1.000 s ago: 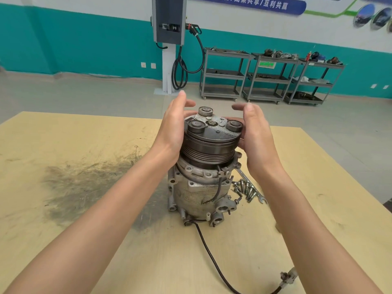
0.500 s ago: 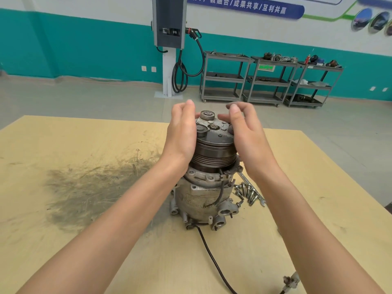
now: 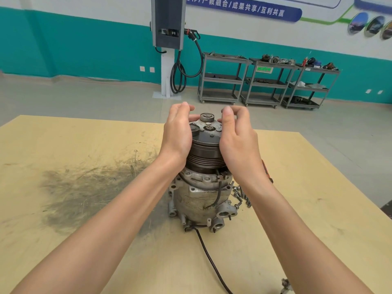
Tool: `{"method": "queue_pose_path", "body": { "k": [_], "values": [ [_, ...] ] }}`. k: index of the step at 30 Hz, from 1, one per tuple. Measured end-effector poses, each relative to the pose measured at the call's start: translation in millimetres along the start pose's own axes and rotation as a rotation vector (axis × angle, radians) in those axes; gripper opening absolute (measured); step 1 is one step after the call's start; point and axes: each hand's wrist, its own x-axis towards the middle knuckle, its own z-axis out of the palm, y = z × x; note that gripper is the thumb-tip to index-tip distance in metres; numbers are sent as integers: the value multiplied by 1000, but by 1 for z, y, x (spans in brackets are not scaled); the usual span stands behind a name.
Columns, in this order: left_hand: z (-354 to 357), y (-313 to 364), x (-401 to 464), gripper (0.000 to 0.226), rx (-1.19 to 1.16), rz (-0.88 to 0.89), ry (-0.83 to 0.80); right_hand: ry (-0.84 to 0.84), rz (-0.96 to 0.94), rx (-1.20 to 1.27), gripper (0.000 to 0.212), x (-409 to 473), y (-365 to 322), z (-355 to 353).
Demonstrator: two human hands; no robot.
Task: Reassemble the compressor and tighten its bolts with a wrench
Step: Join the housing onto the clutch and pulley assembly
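The grey metal compressor (image 3: 199, 200) stands upright in the middle of the wooden table (image 3: 84, 145). On top of it sits the dark grooved clutch pulley (image 3: 204, 153), with round bosses on its face. My left hand (image 3: 177, 134) grips the pulley's left side, and my right hand (image 3: 237, 139) grips its right side, fingers curled over the top rim. Loose bolts (image 3: 240, 195) lie on the table just right of the compressor, partly hidden by my right forearm. No wrench shows plainly.
A black cable (image 3: 210, 259) runs from the compressor base toward the table's front edge and ends in a connector (image 3: 286, 285). A dark smudge (image 3: 84, 187) covers the table's left part. Metal shelf carts (image 3: 267, 81) and a charging post (image 3: 168, 49) stand by the far wall.
Both hands have closed in from beside the pulley onto its sides, with fingers now curled over its top. The compressor stays in place on the table.
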Motion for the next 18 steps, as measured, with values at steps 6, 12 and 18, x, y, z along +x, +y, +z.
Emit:
{"method": "queue_pose_path", "body": {
  "k": [6,12,18],
  "values": [
    [-3,0,5,26,-44,-14,-54,-15,17,14,16,-4,-3,1],
    [-9,1,13,26,-52,-20,-191,-119,73,27,29,-6,-2,-7],
    [-14,2,26,33,-133,-101,-387,-186,84,20,51,-16,-5,-14]
  ]
}}
